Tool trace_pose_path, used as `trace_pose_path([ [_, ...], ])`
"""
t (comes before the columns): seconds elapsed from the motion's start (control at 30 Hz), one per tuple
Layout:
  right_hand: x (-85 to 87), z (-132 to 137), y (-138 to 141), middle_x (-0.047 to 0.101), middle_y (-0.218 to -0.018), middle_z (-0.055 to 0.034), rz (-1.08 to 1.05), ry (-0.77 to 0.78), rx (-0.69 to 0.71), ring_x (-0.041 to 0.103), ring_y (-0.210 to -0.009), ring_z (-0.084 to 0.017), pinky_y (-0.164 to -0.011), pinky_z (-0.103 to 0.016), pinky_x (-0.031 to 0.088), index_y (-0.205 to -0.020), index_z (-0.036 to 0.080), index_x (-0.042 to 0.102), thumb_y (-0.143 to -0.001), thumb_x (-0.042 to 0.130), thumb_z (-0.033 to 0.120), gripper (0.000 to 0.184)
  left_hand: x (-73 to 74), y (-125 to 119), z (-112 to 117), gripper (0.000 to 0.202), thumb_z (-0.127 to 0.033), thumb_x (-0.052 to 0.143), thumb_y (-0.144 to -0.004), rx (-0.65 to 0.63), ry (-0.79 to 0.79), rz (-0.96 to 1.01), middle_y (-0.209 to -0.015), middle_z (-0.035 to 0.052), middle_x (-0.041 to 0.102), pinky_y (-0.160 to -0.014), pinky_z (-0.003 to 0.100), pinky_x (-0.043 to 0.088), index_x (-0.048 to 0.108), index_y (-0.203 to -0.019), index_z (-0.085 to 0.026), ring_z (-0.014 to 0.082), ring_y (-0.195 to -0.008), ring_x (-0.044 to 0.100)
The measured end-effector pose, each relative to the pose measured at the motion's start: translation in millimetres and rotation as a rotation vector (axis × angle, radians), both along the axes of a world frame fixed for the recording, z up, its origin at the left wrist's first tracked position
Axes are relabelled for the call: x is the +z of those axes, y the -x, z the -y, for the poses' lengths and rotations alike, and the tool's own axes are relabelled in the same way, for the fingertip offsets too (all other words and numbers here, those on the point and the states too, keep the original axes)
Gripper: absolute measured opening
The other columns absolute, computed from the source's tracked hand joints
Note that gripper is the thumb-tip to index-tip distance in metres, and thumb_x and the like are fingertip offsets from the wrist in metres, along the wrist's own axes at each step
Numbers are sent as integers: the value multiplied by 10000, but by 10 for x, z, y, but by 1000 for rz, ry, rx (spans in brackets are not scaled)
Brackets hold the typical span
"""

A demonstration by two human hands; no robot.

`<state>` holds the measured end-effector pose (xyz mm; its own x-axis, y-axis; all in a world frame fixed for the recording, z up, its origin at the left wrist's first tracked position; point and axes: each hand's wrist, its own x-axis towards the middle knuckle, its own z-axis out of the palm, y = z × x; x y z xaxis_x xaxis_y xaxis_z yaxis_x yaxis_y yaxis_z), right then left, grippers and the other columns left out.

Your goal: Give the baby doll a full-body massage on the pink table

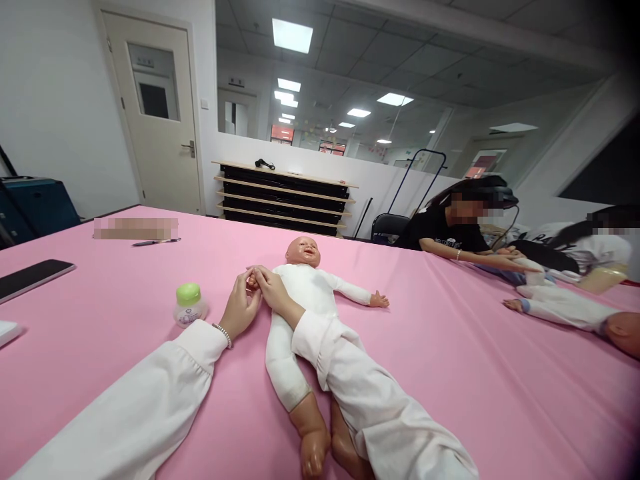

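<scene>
A baby doll (310, 288) with a white cloth body lies on its back on the pink table cover, its head away from me and its feet towards me. My left hand (241, 305), with a beaded bracelet at the wrist, is closed around the doll's hand on the left side. From across the doll's body, my right hand (273, 288) grips that same small hand, fingertips meeting my left fingers. Most of the doll's hand is hidden by my fingers. Its other arm (354, 290) lies stretched out to the right. Close to my left wrist stands a cream jar (189, 305) with a green lid.
On the left lie a phone (35, 279), a pen (156, 243) and part of a white object (9, 331). To the right, a person in black (450, 233) handles another doll (575, 307), beside a person in white. Behind the table (425, 373) stands a black shelf stack (285, 200).
</scene>
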<state>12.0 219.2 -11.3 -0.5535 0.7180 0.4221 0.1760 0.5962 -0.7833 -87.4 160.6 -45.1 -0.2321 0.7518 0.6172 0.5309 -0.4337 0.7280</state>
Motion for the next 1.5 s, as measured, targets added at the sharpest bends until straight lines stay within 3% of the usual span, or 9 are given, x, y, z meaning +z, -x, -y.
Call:
trace_pose_path([
  [0.17, -95, -29, 14, 547, -811, -26, -67, 133, 72, 458, -653, -60, -602, -181, 392, -955, 149, 542, -888, 234, 533, 497, -12, 23, -17, 428, -347, 395, -855, -18, 41, 32, -1178, 105, 501, -871, 281, 481, 403, -1242, -165, 115, -999, 543],
  [0.27, -79, 11, 10, 548, -900, -32, -19, 114, 143, 476, -712, -62, -650, -180, 413, -1077, 168, 506, -887, 323, 462, 395, -9, 66, -27, 420, -389, 364, -861, 3, 114, 157, -1073, 93, 555, -772, 259, 500, 436, -1195, -145, 88, -812, 569],
  [0.4, -48, 43, 5, 548, -970, -46, 88, 25, 115, 496, -799, -81, -733, -203, 427, -1133, 177, 477, -882, 383, 394, 345, 4, 89, -14, 423, -406, 360, -856, 30, 135, 239, -1042, 83, 574, -718, 237, 501, 464, -1168, -140, 86, -774, 565],
  [0.53, -64, 33, 5, 548, -846, -24, 110, 10, 103, 481, -730, -74, -690, -196, 412, -1000, 169, 502, -899, 313, 451, 355, -2, 65, 23, 459, -422, 298, -875, 64, 96, 161, -1083, 99, 554, -806, 273, 498, 489, -1180, -137, 110, -874, 566],
  [0.77, -89, 15, -2, 560, -865, -14, -20, 100, 55, 501, -762, -65, -719, -186, 408, -917, 156, 504, -890, 298, 498, 400, -48, 31, 29, 565, -331, 441, -819, 29, 59, -38, -1149, 109, 497, -900, 298, 477, 336, -1342, -144, 135, -1030, 525],
  [1.07, -12, 57, 26, 551, -1130, -71, 91, -41, 129, 521, -961, -102, -910, -257, 400, -1214, 162, 472, -905, 327, 341, 386, -68, 149, -90, 577, -498, 310, -860, 134, 122, 195, -1121, 126, 540, -823, 283, 490, 438, -1289, -135, 128, -914, 566],
  [1.2, -23, 28, 37, 502, -1236, -77, 65, -45, 83, 486, -1103, -120, -989, -277, 364, -1258, 163, 449, -887, 363, 315, 410, -68, 136, -87, 622, -478, 324, -861, 94, 121, 121, -1037, 111, 566, -745, 271, 496, 307, -1380, -137, 105, -796, 565],
  [1.33, -53, -57, 60, 582, -1079, -51, -94, 152, 81, 546, -946, -83, -853, -201, 425, -1096, 153, 549, -862, 406, 350, 338, -68, 86, -70, 697, -392, 419, -835, 32, 127, -28, -1185, 127, 493, -750, 257, 499, 142, -1431, -160, 100, -857, 561],
  [1.5, -82, -101, 82, 517, -712, -2, -163, 282, 94, 433, -609, -36, -566, -149, 363, -907, 118, 574, -838, 429, 421, 343, -58, 65, -63, 583, -393, 367, -858, 43, 140, -79, -1258, 127, 444, -875, 301, 476, 246, -1386, -176, 123, -988, 548],
])
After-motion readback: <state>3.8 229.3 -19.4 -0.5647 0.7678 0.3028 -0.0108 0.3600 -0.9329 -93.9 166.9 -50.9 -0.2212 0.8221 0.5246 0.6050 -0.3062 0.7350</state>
